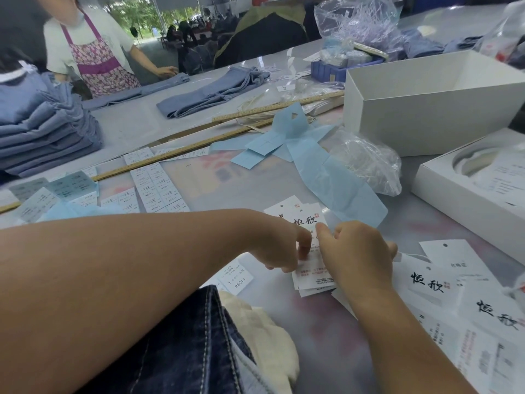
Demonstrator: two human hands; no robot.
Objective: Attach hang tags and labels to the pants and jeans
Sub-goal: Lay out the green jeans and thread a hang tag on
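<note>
Dark jeans (199, 345) are lying nearest you, under your left forearm at the table (326, 351) edge. Just beyond, your left hand (279, 245) and right hand (355, 251) are meeting over a small stack of white hang tags (305, 220), fingers of both curling to pinch the top tag. More tags (443, 280) are lying to your right, label sheets (159, 186) to your left. Farther off, folded pants (48, 132) are sitting stacked, and a person in an apron (96, 58) is working.
</note>
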